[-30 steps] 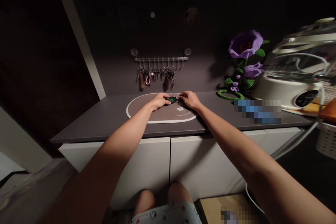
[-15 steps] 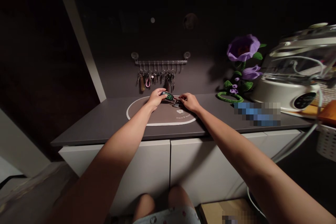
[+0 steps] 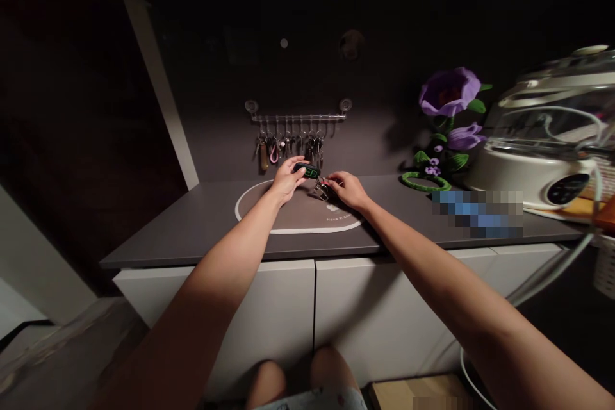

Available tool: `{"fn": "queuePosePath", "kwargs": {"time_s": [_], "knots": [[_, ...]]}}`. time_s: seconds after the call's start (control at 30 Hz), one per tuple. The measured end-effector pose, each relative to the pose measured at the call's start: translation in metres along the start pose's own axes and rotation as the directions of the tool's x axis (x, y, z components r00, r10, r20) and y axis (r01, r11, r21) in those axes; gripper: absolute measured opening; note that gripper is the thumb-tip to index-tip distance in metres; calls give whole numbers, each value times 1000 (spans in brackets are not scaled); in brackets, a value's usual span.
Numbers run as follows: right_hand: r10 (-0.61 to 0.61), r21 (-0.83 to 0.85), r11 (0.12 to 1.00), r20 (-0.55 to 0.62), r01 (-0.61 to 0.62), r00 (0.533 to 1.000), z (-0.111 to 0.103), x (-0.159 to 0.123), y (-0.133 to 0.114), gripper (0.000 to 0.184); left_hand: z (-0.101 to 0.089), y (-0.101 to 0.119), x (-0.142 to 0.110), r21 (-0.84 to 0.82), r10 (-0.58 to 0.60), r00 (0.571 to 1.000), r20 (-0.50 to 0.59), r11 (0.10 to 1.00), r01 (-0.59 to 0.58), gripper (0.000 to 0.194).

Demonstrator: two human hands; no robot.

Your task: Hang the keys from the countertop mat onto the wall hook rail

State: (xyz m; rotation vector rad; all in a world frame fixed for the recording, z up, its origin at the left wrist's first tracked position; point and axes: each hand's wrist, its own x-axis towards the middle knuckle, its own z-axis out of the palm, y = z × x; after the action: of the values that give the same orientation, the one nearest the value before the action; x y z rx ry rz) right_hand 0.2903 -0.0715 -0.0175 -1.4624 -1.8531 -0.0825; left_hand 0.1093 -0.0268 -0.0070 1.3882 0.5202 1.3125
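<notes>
Between the thumb and fingers of my left hand [image 3: 287, 180] is a dark key fob [image 3: 308, 171] with green-outlined buttons. From its right end hangs a bunch of keys and metal rings [image 3: 321, 189]. My right hand [image 3: 349, 189] pinches the right side of that bunch, near a small red bit; the single pieces are too small to make out. Both hands are just above a brown oval mat [image 3: 293, 218] with a white rim. Behind them, a clear hook rail [image 3: 298, 118] on the dark wall carries several keys [image 3: 314, 144] and key tags.
The mat lies on a dark countertop [image 3: 211, 224] above white cabinet doors [image 3: 269, 288]. To the right stand purple artificial flowers [image 3: 449, 93] with a green ring base, a blurred blue item [image 3: 475, 211] and a white appliance [image 3: 521, 170] with a clear top and a cable.
The key fob has turned so its buttons face me more. The keys below it have shifted and hang lower in a tighter bunch. The view has moved slightly.
</notes>
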Motion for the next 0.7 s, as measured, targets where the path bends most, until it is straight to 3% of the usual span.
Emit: {"fn": "queuePosePath", "kwargs": {"time_s": [0.2, 0.37, 0.53, 0.7], "knots": [[23, 130, 991, 16, -25, 1000, -2, -3, -7, 27, -1, 0, 2, -10, 28, 999, 34, 1000, -28, 35], [51, 353, 933, 67, -71, 996, 1, -2, -7, 31, -1, 0, 4, -75, 49, 997, 64, 996, -44, 37], [91, 617, 771, 140, -159, 986, 6, 0, -7, 33, -1, 0, 5, -167, 67, 996, 64, 984, -55, 38], [170, 787, 579, 143, -216, 975, 4, 1, -9, 36, -1, 1, 7, -107, 67, 998, 1, 992, -67, 38]]}}
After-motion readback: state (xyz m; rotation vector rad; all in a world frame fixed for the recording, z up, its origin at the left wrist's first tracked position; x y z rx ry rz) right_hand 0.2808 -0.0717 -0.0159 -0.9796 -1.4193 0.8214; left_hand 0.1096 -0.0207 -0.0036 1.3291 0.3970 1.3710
